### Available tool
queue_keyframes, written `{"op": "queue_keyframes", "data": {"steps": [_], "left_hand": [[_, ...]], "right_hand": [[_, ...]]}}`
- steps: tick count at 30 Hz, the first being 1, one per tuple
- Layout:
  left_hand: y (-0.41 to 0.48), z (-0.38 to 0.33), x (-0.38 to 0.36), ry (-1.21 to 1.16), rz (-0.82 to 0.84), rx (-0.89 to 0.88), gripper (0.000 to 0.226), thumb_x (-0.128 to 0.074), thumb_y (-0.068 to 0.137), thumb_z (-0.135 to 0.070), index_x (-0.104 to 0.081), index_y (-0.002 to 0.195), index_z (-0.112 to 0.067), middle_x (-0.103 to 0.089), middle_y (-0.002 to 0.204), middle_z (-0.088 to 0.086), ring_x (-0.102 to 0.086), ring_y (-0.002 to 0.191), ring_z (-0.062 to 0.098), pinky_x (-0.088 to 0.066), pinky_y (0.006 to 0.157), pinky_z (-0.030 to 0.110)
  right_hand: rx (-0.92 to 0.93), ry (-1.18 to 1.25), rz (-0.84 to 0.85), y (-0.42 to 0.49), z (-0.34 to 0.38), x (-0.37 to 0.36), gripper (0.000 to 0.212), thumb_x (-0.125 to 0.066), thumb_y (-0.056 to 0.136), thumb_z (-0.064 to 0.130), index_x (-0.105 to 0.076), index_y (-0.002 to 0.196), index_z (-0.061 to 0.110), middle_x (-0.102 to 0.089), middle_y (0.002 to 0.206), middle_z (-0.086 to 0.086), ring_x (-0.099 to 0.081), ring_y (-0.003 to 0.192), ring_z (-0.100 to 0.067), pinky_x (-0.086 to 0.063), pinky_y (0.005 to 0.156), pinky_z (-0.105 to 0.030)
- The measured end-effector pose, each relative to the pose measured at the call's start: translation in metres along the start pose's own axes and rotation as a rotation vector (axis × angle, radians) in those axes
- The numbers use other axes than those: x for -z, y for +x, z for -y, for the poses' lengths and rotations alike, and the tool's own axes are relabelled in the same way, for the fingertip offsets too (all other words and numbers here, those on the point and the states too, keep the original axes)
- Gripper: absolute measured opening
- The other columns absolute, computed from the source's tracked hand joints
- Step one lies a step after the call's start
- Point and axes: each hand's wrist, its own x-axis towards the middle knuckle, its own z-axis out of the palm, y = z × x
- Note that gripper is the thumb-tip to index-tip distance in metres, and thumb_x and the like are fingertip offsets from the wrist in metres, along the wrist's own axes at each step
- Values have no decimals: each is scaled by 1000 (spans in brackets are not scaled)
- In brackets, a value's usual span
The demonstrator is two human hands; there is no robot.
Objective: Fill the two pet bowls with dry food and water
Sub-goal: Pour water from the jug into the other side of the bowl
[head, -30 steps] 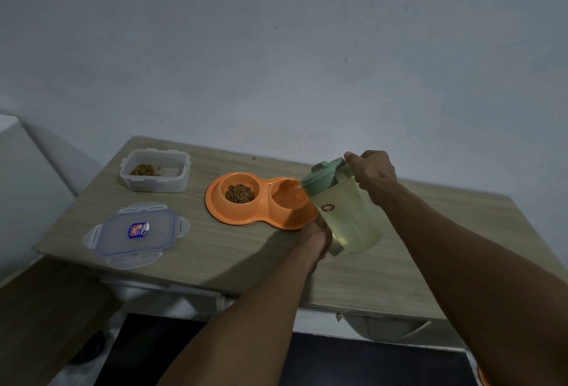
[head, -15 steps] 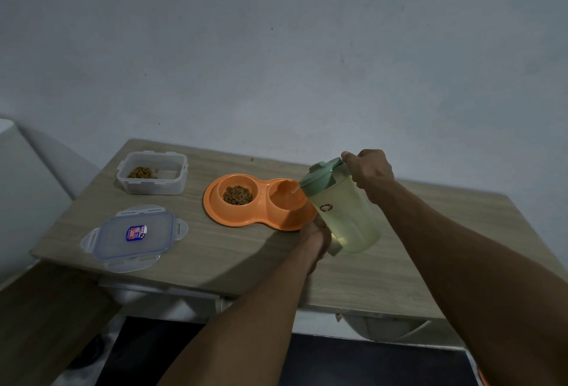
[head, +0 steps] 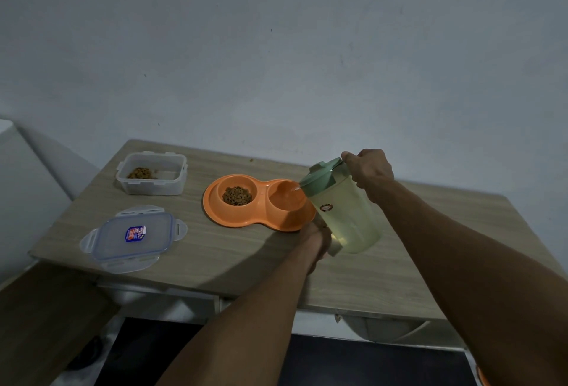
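An orange double pet bowl (head: 215,210) lies on the wooden table (head: 233,259). Its left well holds brown dry food (head: 237,195); its right well (head: 287,201) has water in it. A pale green jug (head: 347,216) with a darker green lid is tilted left over the right well, and a thin stream of water runs from its spout. My right hand (head: 367,168) grips the jug at the top by the lid. My left hand (head: 315,238) holds the jug from below near its base; its fingers are mostly hidden.
A clear plastic food container (head: 152,174) with a little dry food stands at the back left. Its clear lid (head: 133,238) with a blue label lies near the front left edge. A grey wall rises behind the table. Dark floor lies below.
The jug stays tilted over the right well and water keeps running. Both hands keep their hold; the view has shifted only slightly.
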Motion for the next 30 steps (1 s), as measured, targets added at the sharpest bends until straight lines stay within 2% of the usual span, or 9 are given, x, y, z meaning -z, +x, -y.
{"op": "queue_keyframes", "data": {"steps": [3, 5, 9, 13, 18, 22, 26, 28, 30], "left_hand": [[-1, -2, 0, -54, -6, 22, 28, -40, 98, -7, -59, 114, -19, -59, 100, -3, -52, 85, 14, -39, 57, 23], [-2, -3, 0, -37, -27, 27, 19, -43, 97, -8, -58, 99, -19, -57, 88, -3, -52, 80, 13, -39, 57, 23], [-2, -3, -1, -67, -25, 41, 17, -43, 96, -9, -56, 98, -20, -57, 101, 1, -52, 92, 18, -41, 69, 28], [-4, -5, 1, -99, -50, 47, 15, -42, 97, -9, -54, 95, -17, -56, 94, 2, -50, 93, 19, -40, 73, 28], [-3, -1, 2, -93, 55, -47, 27, -39, 95, 2, -62, 101, -13, -60, 105, 8, -50, 76, 18, -32, 53, 23], [-3, -2, 7, -91, 41, -84, 30, -37, 96, 4, -53, 79, -16, -55, 80, 3, -47, 64, 12, -34, 50, 19], [-19, -2, 14, 113, 85, -233, 27, -46, 90, -4, -62, 109, -14, -66, 108, 10, -58, 84, 22, -45, 65, 28], [-20, -4, 18, 167, 66, -265, 31, -45, 90, -7, -62, 116, -13, -66, 116, 15, -58, 99, 29, -46, 79, 38], [-20, -7, 20, 189, 49, -289, 32, -45, 91, -8, -62, 117, -14, -66, 116, 14, -58, 103, 29, -42, 78, 34]], "right_hand": [[0, -10, 4, 0, 1, 0, 34, -59, 86, 47, -60, 76, 14, -69, 91, -14, -67, 86, -34, -56, 83, -44], [-1, -14, 6, 1, 1, 0, 35, -59, 86, 47, -61, 79, 13, -69, 92, -14, -67, 86, -34, -56, 83, -45], [0, -14, 7, 1, 1, 0, 35, -59, 87, 46, -61, 79, 12, -69, 91, -14, -67, 86, -34, -56, 83, -45], [6, -11, 5, 2, 1, 1, 35, -59, 87, 46, -62, 80, 12, -69, 90, -14, -67, 86, -34, -56, 83, -44], [4, 16, 4, 2, 0, 2, 35, -60, 86, 45, -59, 73, 12, -69, 89, -15, -67, 85, -36, -54, 79, -41], [3, 34, -3, 2, -1, 2, 36, -60, 85, 45, -59, 74, 11, -69, 86, -14, -66, 83, -34, -54, 78, -40], [-12, 105, 11, 2, -4, 3, 39, -61, 86, 45, -62, 80, 7, -64, 78, -11, -58, 70, -29, -49, 68, -38], [-20, 149, 13, 2, -7, 3, 38, -61, 86, 45, -60, 77, 8, -60, 70, -9, -53, 63, -25, -43, 62, -35], [-23, 204, 13, 1, -10, 3, 36, -61, 86, 43, -57, 73, 9, -57, 64, -7, -49, 57, -23, -41, 59, -34]]}}
